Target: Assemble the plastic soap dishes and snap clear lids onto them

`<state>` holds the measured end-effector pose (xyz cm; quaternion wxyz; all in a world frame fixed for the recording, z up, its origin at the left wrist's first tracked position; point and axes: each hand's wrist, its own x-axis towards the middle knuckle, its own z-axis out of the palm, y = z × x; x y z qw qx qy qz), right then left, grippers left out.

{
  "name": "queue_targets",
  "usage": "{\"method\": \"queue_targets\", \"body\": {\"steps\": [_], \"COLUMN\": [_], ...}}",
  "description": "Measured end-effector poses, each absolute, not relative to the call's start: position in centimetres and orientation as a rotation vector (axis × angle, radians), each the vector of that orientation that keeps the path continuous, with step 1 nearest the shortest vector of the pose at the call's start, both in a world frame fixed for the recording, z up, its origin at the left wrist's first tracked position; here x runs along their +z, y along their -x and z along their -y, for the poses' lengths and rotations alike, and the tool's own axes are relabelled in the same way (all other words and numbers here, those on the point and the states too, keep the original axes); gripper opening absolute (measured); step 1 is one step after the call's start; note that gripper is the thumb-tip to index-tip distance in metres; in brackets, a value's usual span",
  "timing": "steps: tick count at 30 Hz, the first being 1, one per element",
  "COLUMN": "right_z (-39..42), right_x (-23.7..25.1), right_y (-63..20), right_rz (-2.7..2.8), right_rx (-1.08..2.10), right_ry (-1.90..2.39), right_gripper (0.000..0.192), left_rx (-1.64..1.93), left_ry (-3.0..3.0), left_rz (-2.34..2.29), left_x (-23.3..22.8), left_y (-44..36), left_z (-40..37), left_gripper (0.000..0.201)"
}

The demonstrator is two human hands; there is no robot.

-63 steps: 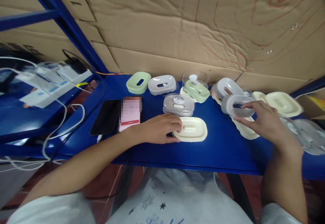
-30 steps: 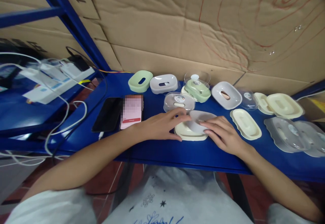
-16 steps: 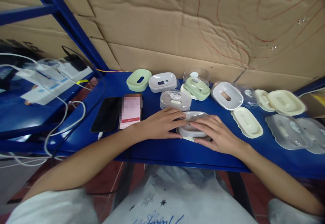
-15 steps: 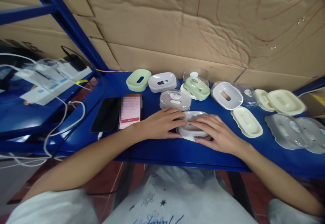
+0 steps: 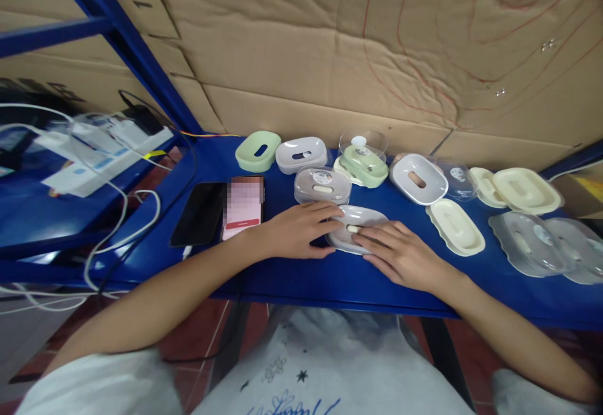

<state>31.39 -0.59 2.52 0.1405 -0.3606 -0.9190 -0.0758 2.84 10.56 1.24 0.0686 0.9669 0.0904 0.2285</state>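
A grey soap dish (image 5: 365,215) lies on the blue tabletop in front of me, with a cream strip (image 5: 352,229) showing through its centre slot. My left hand (image 5: 306,230) holds its left end, fingers over the rim and thumb low at the near side. On the right, my right hand (image 5: 400,255) grips the dish, its fingertips reaching over the near rim to the slot and the thumb below. The fingers hide part of both ends. Just behind stands a grey soap dish under a clear lid (image 5: 323,183) with a round label.
At the back stand a green dish (image 5: 258,151), a pale grey dish (image 5: 301,154), a lidded green dish (image 5: 365,167) and another grey dish (image 5: 418,179). Cream trays (image 5: 456,226) and clear lids (image 5: 527,245) lie rightward. Phones (image 5: 196,213) and a power strip (image 5: 108,157) are left.
The grey dish sits lower, and the cream strip shows more clearly in its slot. The cream edge beneath is less visible. My right hand has shifted slightly down and left.
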Motion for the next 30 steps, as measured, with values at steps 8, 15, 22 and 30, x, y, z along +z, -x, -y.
{"method": "queue_targets", "body": {"steps": [8, 15, 22, 30], "right_z": [-0.1, -0.7, -2.3, -5.4], "right_x": [2.2, 2.0, 3.0, 2.5], "right_y": [-32.0, -33.0, -36.7, -38.3], "right_rz": [2.601, 2.479, 2.052, 2.136], "right_rx": [-0.051, -0.008, -0.515, -0.595], "right_ry": [0.985, 1.092, 1.599, 1.624], "right_gripper": [0.043, 0.04, 0.044, 0.049], "left_rx": [1.082, 0.451, 0.477, 0.932], "left_ry": [-2.674, -2.458, -2.589, -2.8], "left_rz": [-1.208, -2.003, -1.781, -1.17], "left_x": [4.2, 3.1, 2.5, 3.4], "left_y": [0.7, 2.8, 1.7, -0.5], "left_z": [-16.8, -20.0, -19.0, -15.2], "left_gripper": [0.026, 0.049, 0.048, 0.036]}}
